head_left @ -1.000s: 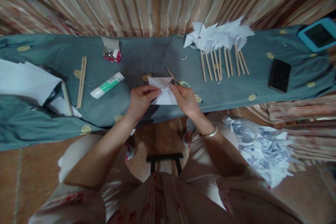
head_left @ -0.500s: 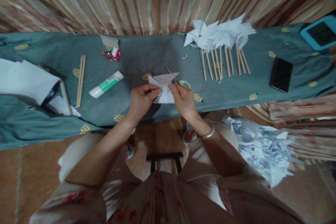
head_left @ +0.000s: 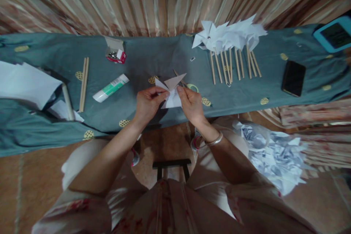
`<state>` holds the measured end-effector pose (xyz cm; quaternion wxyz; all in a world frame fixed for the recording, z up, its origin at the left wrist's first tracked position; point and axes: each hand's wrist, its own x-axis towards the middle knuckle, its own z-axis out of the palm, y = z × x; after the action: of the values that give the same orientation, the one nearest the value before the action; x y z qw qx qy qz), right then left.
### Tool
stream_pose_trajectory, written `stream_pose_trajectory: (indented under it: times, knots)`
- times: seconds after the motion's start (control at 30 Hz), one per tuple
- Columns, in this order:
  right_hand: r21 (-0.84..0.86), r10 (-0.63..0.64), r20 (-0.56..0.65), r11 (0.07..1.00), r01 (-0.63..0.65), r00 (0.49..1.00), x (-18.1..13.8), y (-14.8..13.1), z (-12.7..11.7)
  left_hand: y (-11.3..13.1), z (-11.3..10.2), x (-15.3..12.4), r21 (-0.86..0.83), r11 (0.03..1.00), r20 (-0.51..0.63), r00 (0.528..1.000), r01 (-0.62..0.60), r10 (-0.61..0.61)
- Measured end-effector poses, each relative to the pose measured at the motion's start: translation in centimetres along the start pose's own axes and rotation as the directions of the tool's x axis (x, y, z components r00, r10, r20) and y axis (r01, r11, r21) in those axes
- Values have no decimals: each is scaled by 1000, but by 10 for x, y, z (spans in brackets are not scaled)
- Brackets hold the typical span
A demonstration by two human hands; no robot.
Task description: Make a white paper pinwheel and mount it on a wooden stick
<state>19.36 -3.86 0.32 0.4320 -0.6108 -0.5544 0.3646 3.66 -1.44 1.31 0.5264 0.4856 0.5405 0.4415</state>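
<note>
Between my hands is a white paper pinwheel (head_left: 173,98), its blades partly folded toward the centre. My left hand (head_left: 148,104) pinches its left side between thumb and fingers. On the right side, my right hand (head_left: 192,104) grips the paper with the thumb on top. One pointed blade stands up at the top, away from me. Just behind the paper lie scissors (head_left: 192,87) with a pale green handle, partly covered by my right hand and the paper. My fingers hide some of the folds.
Finished pinwheels (head_left: 230,36) on wooden sticks lie at the back right, near a black phone (head_left: 293,78) and a blue-framed device (head_left: 333,34). Leftward are a glue tube (head_left: 111,88), a small open box (head_left: 116,55), sticks (head_left: 84,85) and paper sheets (head_left: 27,84). A bag of paper pieces (head_left: 274,157) is below right.
The upper blade of the paper pinwheel has bent further inward and shows a darker face. Both hands keep their grip in nearly the same place.
</note>
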Motion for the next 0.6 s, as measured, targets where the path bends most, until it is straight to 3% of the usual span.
stream_pose_trajectory:
  times: [0.23,0.47,0.6]
  knots:
    - [93,40,134,994,-53,990,5,6,-7,-2,-4,0,53,998,14,1000,-18,17]
    - [163,57,309,980,-112,949,8,12,-19,-8,-9,-2,113,993,54,999,-13,7]
    - [146,61,327,983,-114,943,7,12,-22,-9,-12,-5,180,983,89,996,-35,20]
